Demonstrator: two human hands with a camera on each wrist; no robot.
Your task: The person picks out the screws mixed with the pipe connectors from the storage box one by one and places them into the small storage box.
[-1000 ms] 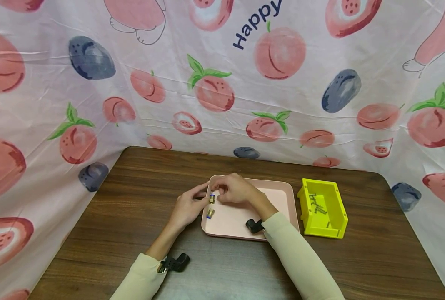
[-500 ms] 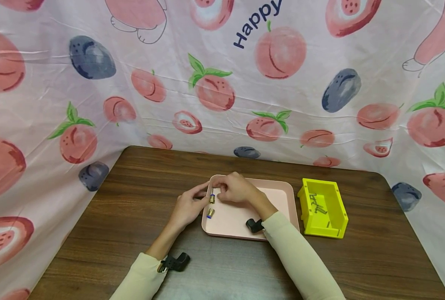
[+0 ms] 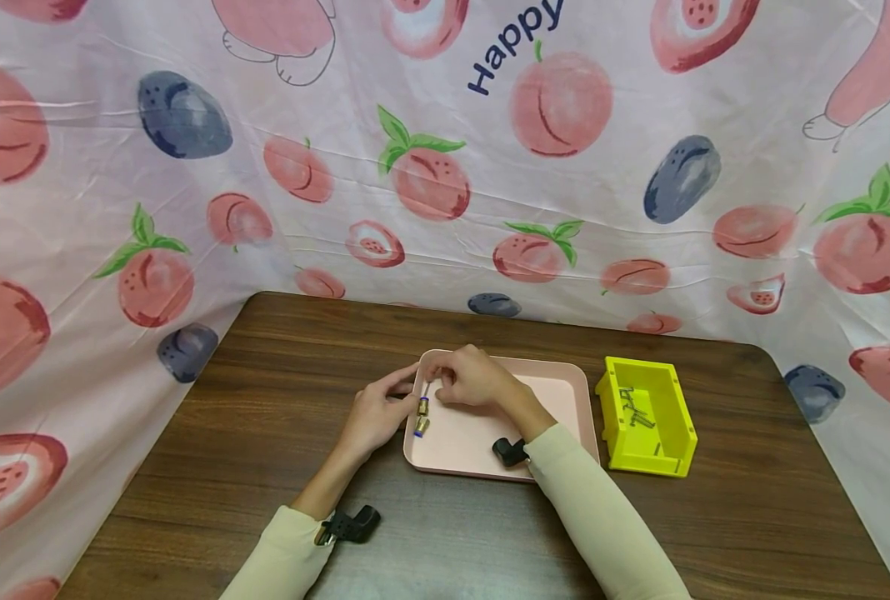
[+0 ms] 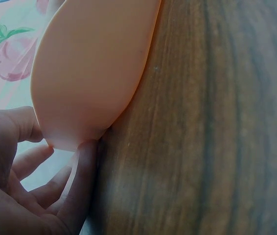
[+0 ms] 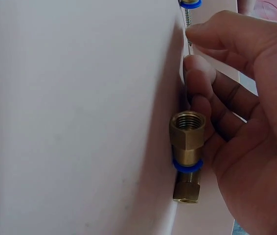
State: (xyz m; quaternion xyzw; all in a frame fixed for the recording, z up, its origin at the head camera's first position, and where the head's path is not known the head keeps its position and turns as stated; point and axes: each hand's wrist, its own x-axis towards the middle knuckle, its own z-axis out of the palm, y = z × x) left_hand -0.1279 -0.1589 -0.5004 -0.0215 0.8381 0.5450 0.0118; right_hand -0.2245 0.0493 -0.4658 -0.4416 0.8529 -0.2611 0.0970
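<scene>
At the left side of the pink tray (image 3: 505, 462), my right hand (image 3: 475, 379) pinches a thin screw (image 5: 188, 24) between thumb and fingers. One end of the screw meets a brass fitting with a blue ring (image 3: 423, 406); whether it sits inside cannot be told. A second brass fitting (image 3: 422, 427) lies just below, almost touching the first. The right wrist view shows another brass fitting (image 5: 187, 134), threaded opening towards the camera, and one more fitting (image 5: 187, 191) behind it. My left hand (image 3: 376, 417) grips the tray's left edge, thumb and fingers on its wall (image 4: 89, 73).
Right of the tray stands a yellow bin (image 3: 673, 417) with several loose screws (image 3: 640, 412) inside. Both lie on a dark wooden table (image 3: 302, 358). A fruit-printed cloth (image 3: 445, 108) hangs behind and along the sides.
The upper fitting in the head view has shifted slightly towards me, close to the second one. More of the pinched screw shows, now slightly slanted. My left hand has stayed in place.
</scene>
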